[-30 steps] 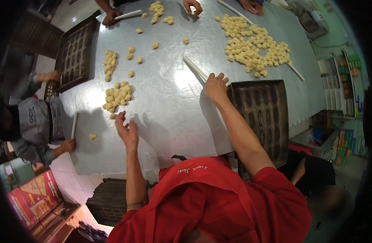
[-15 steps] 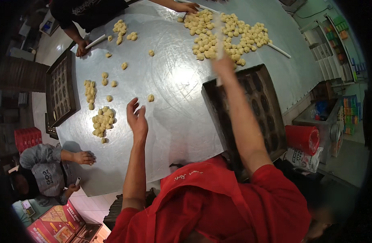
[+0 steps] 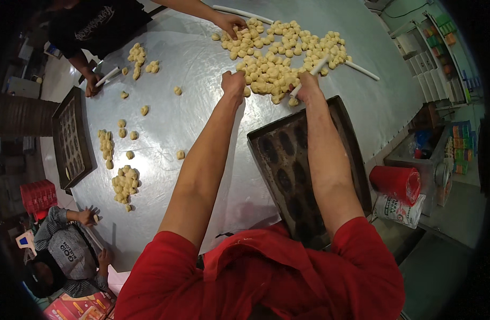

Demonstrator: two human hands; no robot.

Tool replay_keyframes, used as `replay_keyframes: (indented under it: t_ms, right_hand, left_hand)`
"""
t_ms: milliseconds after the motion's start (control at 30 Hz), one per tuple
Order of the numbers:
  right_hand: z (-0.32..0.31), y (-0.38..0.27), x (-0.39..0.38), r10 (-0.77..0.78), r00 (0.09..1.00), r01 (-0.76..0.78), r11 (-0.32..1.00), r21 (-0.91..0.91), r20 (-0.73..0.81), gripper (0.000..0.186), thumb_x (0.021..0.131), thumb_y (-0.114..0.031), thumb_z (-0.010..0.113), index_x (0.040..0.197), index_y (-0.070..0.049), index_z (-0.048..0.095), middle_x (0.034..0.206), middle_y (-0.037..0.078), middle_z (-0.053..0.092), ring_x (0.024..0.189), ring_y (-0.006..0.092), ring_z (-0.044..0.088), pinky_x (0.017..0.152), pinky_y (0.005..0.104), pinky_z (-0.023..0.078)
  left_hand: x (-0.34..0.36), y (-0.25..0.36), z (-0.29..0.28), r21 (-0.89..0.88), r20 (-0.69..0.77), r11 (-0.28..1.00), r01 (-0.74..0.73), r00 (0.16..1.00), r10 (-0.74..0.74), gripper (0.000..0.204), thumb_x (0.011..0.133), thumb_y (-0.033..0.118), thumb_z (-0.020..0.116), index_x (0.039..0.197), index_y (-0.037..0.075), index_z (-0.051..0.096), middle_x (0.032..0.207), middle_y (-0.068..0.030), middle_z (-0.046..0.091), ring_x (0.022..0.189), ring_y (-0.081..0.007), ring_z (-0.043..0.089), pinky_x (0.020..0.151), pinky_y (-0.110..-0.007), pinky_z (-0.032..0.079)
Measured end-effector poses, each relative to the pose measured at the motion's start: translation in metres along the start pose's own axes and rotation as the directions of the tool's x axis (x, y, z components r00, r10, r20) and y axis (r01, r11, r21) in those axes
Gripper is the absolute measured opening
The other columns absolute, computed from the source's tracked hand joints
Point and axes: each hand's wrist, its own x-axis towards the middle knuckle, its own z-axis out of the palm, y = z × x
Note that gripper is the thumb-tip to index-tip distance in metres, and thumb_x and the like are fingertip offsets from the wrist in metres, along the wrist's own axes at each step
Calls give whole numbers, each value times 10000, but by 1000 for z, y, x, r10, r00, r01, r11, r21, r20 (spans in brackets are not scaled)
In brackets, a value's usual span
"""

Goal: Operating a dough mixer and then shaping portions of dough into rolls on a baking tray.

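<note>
My left hand reaches to the near left edge of a large heap of pale dough balls, its fingers curled and whatever is in them hidden. My right hand grips a white rod, which slants over the heap's right part. Beneath my right forearm lies a dark baking tray with oval marks, on the metal table. Smaller groups of dough balls are spread over the table's left side.
A co-worker's hand reaches into the heap from the far side; another person works at lower left. A second tray sits at the left edge. Loose rods lie by the heap. A red container stands beyond the right edge.
Both my hands have moved forward to the heap, the left from mid-table. The rod in my right hand has swung over the balls. The far co-worker's hand has come down among them.
</note>
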Motion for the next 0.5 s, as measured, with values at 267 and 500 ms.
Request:
replay_keyframes:
  t_ms: [267, 500]
  right_hand:
    - [-11, 5, 26, -240, 957, 290, 785, -548, 162, 356, 995, -192, 661, 1286, -7, 575, 1061, 121, 660, 1001, 295, 690, 781, 477, 573]
    - [-25, -5, 0, -91, 965, 165, 941, -297, 248, 294, 1033, -208, 662, 1235, -9, 586, 1018, 95, 633, 898, 196, 606, 780, 398, 526]
  left_hand:
    - [-15, 45, 34, 460, 180, 884, -86, 984, 2, 465, 773, 182, 773, 1166, -43, 665, 1241, -279, 639, 1180, -390, 672, 964, -412, 564]
    - [-7, 51, 50, 234, 374, 941, 246, 870, -321, 369, 843, 147, 780, 1122, -56, 649, 1086, -182, 702, 907, -263, 695, 748, -447, 583]
